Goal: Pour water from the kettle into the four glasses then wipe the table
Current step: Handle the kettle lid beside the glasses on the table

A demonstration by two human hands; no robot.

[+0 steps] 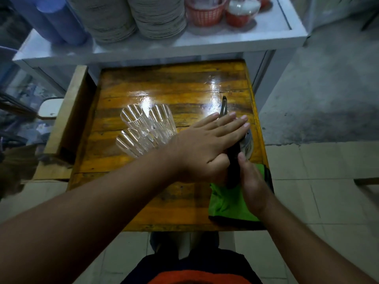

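Covering most of the kettle [245, 143], the left hand [207, 144] lies flat over its top with the fingers stretched out wide and close together, so only the thin metal spout, a sliver of shiny lid and the dark handle show. The right hand [251, 181] is wrapped around that black handle, thumb pointing up along it; the fingers are hidden behind the handle. The kettle stands near the right edge of the table [164, 89], just beyond a crumpled bright green cloth [227, 203] with a dark border, which lies on the near right corner and is partly hidden by the right wrist. Left of the hands stand the glasses [143, 128], clear and ribbed, bunched tightly together; three rims are plain, while the fourth is hard to make out behind the left wrist. The table is of glossy, varnished orange-brown planks with bright glare near its far side. Beyond it a white shelf [246, 39] carries stacks of plates [158, 15] and red baskets [203, 11], all cut off at the top. The floor [320, 95] is grey concrete and pale tile.
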